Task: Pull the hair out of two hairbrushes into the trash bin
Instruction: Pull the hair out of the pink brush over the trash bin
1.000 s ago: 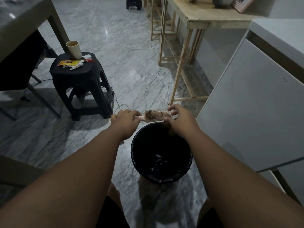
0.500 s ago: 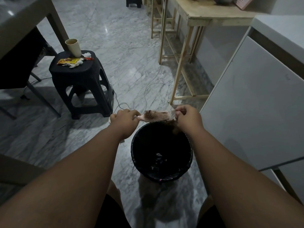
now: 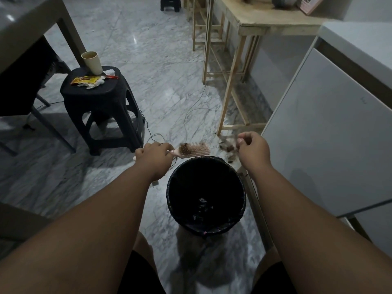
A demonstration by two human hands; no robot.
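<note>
We saw the left hand closed around the handle of the pink hairbrush, holding it level, bristles up, just past the far rim of the black trash bin. A tuft of hair clung at the handle end of the bristle pad. The right hand was apart from the brush, fingers curled and pinching a brown clump of hair that dangled beyond the bin's far right rim.

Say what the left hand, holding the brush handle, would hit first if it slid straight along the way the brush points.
Probably the right hand: the hairbrush in the left hand points toward it, above the trash bin rim. Depth is unclear.
</note>
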